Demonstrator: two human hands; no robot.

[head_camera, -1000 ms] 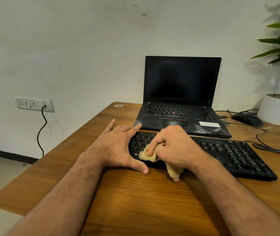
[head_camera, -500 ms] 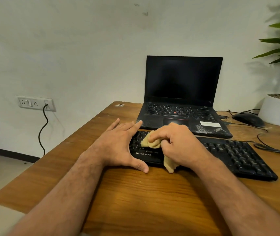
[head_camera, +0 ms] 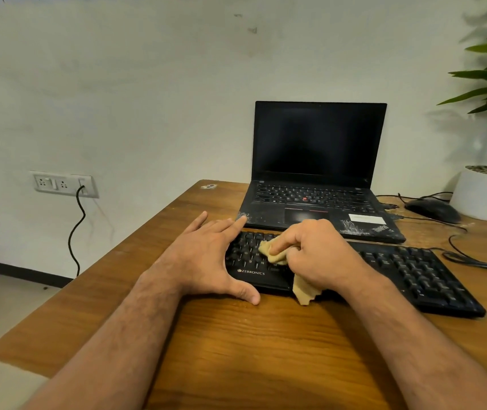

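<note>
A black external keyboard [head_camera: 407, 270] lies across the wooden desk [head_camera: 265, 344] in front of an open black laptop [head_camera: 319, 173]. My left hand [head_camera: 203, 255] lies flat over the keyboard's left end, fingers straight and spread, thumb against its front edge. My right hand [head_camera: 316, 253] grips a crumpled tan cloth [head_camera: 274, 250] and presses it on the keys just right of my left hand. A corner of the cloth hangs below my right palm over the keyboard's front edge.
A black mouse [head_camera: 431, 210] and loose cables [head_camera: 458, 250] lie at the right, beside a white plant pot [head_camera: 484, 196]. A wall socket [head_camera: 61, 183] with a black cord sits at the left. The desk's left edge falls off to the floor.
My right hand has carried the cloth from the keyboard's front edge up onto the keys. My left hand has stayed in place.
</note>
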